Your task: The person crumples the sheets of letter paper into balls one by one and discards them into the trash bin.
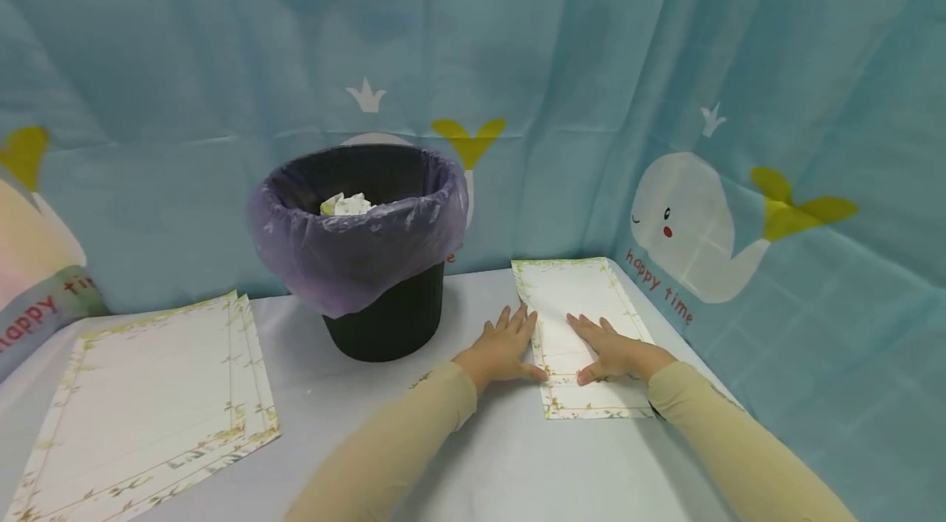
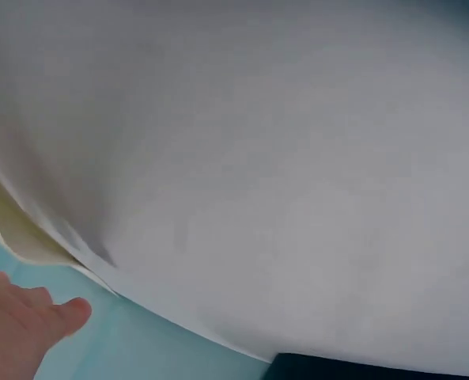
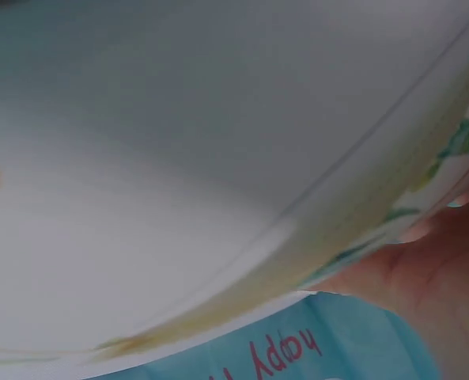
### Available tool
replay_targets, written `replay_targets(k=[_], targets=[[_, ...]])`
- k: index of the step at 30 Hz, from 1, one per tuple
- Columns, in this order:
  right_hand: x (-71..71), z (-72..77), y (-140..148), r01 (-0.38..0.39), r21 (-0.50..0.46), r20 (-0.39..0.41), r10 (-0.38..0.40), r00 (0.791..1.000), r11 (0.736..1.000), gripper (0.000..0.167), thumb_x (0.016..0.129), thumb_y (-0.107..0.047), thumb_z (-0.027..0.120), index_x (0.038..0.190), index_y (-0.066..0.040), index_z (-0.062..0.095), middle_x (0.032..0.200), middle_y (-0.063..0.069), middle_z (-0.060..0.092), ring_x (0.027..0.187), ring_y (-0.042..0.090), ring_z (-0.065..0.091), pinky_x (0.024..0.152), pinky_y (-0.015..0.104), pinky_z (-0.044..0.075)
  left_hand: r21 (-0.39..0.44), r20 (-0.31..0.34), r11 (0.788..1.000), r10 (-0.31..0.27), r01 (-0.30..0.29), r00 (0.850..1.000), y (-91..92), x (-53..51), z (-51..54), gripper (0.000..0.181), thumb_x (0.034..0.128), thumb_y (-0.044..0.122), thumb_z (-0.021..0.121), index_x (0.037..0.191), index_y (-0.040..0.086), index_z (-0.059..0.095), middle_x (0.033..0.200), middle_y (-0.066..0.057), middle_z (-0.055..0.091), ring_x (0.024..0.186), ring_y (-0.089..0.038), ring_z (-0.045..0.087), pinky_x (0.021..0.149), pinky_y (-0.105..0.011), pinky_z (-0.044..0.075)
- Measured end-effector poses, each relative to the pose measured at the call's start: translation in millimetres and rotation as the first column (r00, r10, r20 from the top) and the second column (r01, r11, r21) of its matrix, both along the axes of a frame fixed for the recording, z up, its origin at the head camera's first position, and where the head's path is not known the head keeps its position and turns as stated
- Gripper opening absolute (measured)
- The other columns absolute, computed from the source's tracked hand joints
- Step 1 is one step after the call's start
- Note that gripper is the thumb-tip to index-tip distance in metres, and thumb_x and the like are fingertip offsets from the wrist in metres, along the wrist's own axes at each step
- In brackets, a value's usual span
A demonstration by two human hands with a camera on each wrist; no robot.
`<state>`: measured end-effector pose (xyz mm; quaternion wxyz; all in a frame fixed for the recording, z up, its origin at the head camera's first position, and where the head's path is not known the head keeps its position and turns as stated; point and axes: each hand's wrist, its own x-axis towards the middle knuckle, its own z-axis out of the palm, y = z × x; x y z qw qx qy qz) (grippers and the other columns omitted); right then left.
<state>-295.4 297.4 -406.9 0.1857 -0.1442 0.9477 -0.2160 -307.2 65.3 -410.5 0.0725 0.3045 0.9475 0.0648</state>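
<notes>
A white sheet of paper (image 1: 591,300) with a leafy printed border lies at the right of the table, with a second border line across its lower part; whether it is folded or two sheets overlap I cannot tell. My left hand (image 1: 506,350) rests at its left edge, fingers spread and straight. On the paper's lower right part lies my right hand (image 1: 617,351), fingers stretched out. In the left wrist view the left hand (image 2: 24,324) shows near a lifted paper edge (image 2: 20,226). The right wrist view has the right hand (image 3: 424,277) against the printed paper (image 3: 155,237).
A black bin (image 1: 388,325) with a purple bag (image 1: 355,259) over its rim stands left of my hands, crumpled paper (image 1: 347,204) inside. Several bordered sheets (image 1: 155,399) overlap at the table's left. A blue curtain (image 1: 480,38) with whale prints hangs behind and along the right.
</notes>
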Motion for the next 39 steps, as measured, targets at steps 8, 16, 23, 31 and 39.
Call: replay_targets(k=[8,16,23,31,39], targets=[[2.1,-4.4,2,0.013,0.000,-0.027,-0.013,1.000,1.000,0.109,0.073,-0.044,0.076,0.157,-0.013,0.013,0.158,0.021,0.015,0.142,0.049,0.001,0.102,0.074,0.014,-0.120,-0.068,0.991,0.044,-0.052,0.997,16.0,-2.0,-4.9,0.109,0.0751,0.069,0.062,0.156,0.012,0.017,0.162,-0.011,0.010,0.146,-0.036,0.010,0.110,-0.057,0.025],[1.3,4.2,0,0.016,-0.020,-0.082,-0.018,0.997,1.000,0.095,0.080,-0.036,0.075,0.155,-0.012,0.022,0.150,0.029,0.031,0.137,0.050,0.024,0.105,0.065,0.024,-0.128,-0.115,0.989,0.065,-0.080,0.991,20.0,1.6,-2.2,0.113,0.0723,0.067,0.065,0.156,0.012,0.014,0.162,-0.010,0.010,0.146,-0.034,0.012,0.110,-0.060,0.023],[2.8,6.1,8,-0.044,-0.058,-0.290,0.026,0.957,0.997,0.073,0.084,-0.012,0.075,0.146,-0.001,0.039,0.136,0.027,0.050,0.121,0.046,0.049,0.097,0.056,0.040,-0.054,-0.098,0.997,0.052,-0.057,0.994,16.9,13.0,3.8,0.106,0.0786,0.064,0.063,0.156,0.010,0.015,0.161,-0.011,0.011,0.146,-0.036,0.010,0.109,-0.061,0.024],[23.5,35.2,11,-0.099,-0.018,-0.575,0.071,0.815,0.995,0.057,0.084,0.018,0.052,0.133,-0.008,0.058,0.110,0.020,0.067,0.058,0.015,0.045,0.056,0.029,0.039,0.153,-0.137,0.986,0.087,-0.065,0.987,-11.4,26.0,34.4,0.093,0.0875,0.057,0.062,0.155,0.008,0.020,0.160,-0.012,0.017,0.146,-0.036,0.011,0.110,-0.059,0.022],[54.6,62.2,2,-0.446,-0.046,-0.856,0.196,0.479,0.894,0.065,0.071,0.032,0.046,0.112,-0.010,0.073,0.113,0.003,0.070,0.106,0.013,0.065,0.083,0.013,0.046,0.272,-0.133,0.961,0.085,-0.046,0.987,-53.4,53.8,52.3,0.087,0.0899,0.060,0.057,0.151,0.004,0.029,0.156,-0.014,0.027,0.145,-0.037,0.016,0.111,-0.058,0.022]])
